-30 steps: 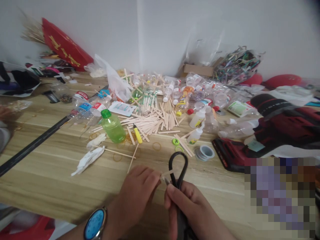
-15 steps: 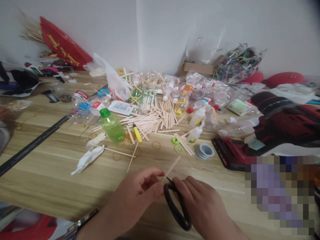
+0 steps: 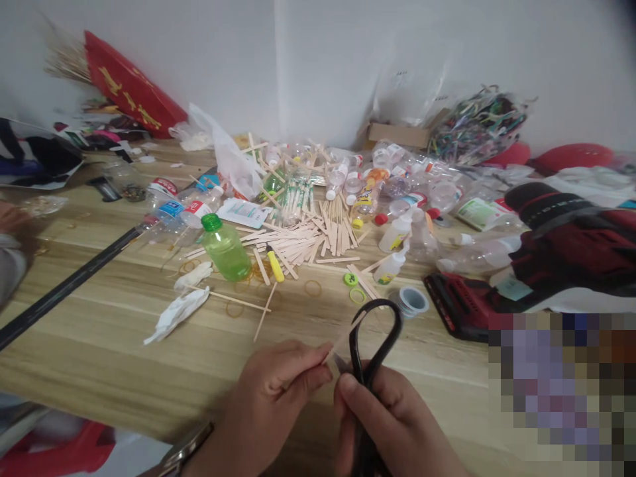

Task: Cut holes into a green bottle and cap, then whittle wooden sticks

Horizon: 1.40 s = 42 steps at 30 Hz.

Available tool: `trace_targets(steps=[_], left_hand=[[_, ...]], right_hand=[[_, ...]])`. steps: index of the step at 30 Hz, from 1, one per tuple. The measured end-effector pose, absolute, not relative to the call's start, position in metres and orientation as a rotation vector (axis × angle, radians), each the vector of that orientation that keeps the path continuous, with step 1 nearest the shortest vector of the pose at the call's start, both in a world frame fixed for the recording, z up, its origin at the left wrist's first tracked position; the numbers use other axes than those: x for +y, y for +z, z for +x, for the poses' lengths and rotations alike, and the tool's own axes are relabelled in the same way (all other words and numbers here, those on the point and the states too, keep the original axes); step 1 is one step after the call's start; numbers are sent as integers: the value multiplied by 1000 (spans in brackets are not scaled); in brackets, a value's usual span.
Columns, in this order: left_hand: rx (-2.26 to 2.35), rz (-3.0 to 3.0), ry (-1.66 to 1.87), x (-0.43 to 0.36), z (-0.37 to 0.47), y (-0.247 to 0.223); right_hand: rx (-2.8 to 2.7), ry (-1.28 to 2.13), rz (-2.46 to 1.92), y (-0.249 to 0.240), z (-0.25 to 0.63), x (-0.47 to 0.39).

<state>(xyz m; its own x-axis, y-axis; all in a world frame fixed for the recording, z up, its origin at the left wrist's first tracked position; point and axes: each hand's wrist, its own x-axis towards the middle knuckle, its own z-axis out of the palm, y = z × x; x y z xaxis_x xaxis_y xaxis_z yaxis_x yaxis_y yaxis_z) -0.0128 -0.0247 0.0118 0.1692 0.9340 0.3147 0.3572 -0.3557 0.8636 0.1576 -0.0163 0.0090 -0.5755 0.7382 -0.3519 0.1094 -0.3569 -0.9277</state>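
My left hand [image 3: 285,391] pinches a wooden craft stick [image 3: 346,333] between thumb and fingers, low in the middle of the view. The stick points up and to the right. My right hand [image 3: 397,414] is closed on black-handled scissors [image 3: 400,318], with one handle loop standing up past the fingers and the other running down below them. A short metal blade shows close to the stick beside my left fingertips; whether it touches the wood I cannot tell. Part of the scissors is hidden by my right hand.
A heap of craft sticks [image 3: 293,244] lies ahead, before many plastic bottles. Nearer are a green bottle [image 3: 226,252], a yellow-handled tool [image 3: 275,264], white gloves [image 3: 176,315] and a wire spool [image 3: 413,301]. A red-black power drill [image 3: 571,245] stands right. Another person's sleeve [image 3: 10,268] shows left.
My right hand has turned the scissors, so a handle loop that hung below now stands upright. The blade shows beside the stick, which my left hand still holds.
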Motion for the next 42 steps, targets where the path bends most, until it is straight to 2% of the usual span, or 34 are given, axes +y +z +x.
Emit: trace_targets(steps=[4,8,12,15,17,20,24,28,31,35,42], left_hand=[[1103,1999,1388,-24,-16,0],[1119,2069,1405,-27,-17,-5],[1301,2087,1333,-28,-15,0],[1371,2097,1283,-28,-13,4],[1402,2134,1266,-29,-12,6],[1459,2228,1258,-30,-10,6],[1565,2306,1195,-29,-6,0],[1527,2325,1173,-27,-7,-11],[1453,2331,1221,-27,-9,-17],[1474,2206,1194,-26,-8,-14],[1591,2210,1154,-25,-9,-3]], right_hand=[[-1020,2322,-906,5,156,-18],[-1050,2299,-969,6,155,-18],[-1484,1903,-1204,10,155,-17],[-1840,1476,-1196,12,155,-14],[-1916,1359,-1190,12,156,-13],[-1767,1555,-1231,8,154,-13],[-1103,2056,-1188,-9,145,-14],[-569,2266,-1038,-12,138,-16],[-406,2329,-900,-2,136,-18],[-634,2216,-1019,-2,135,-17],[-1324,1799,-1280,-6,137,-13]])
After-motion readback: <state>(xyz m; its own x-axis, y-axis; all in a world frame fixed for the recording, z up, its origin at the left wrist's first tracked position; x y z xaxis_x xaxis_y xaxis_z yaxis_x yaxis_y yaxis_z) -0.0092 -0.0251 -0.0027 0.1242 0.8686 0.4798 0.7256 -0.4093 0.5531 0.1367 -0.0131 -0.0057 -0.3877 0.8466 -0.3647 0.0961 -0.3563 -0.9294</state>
